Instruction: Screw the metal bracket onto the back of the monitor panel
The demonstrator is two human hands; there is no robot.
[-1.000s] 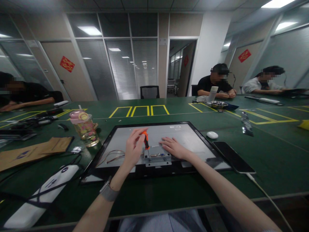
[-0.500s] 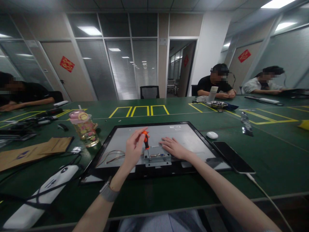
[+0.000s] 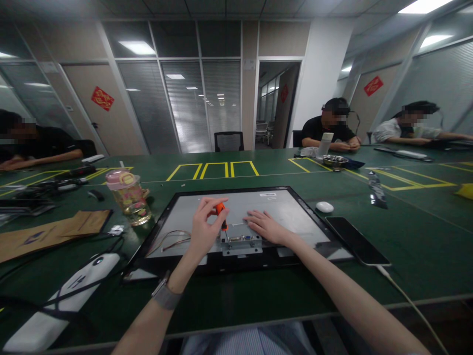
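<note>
My left hand (image 3: pixel 206 224) is closed round the orange and black handle of a screwdriver (image 3: pixel 220 211), which stands nearly upright. Its tip reaches down to the left end of a small metal box with ports (image 3: pixel 242 240). That box sits on the grey back of a flat display panel (image 3: pixel 295 212) with a black frame, lying on the table. My right hand (image 3: pixel 265 226) lies flat with fingers stretched, at the far right edge of the box. Thin wires (image 3: pixel 173 239) rest on the panel left of the box.
On the green table (image 3: pixel 229 305) stand a pink-lidded cup (image 3: pixel 129 197) and a white device (image 3: pixel 70 296) with black cables at left. To the right are a phone (image 3: pixel 357 240), a white earbud case (image 3: pixel 324 207) and a metal bowl (image 3: pixel 335 160). Several people sit around.
The fingers of my left hand have shifted round the screwdriver handle, and the hand has turned slightly. My right hand stays in place.
</note>
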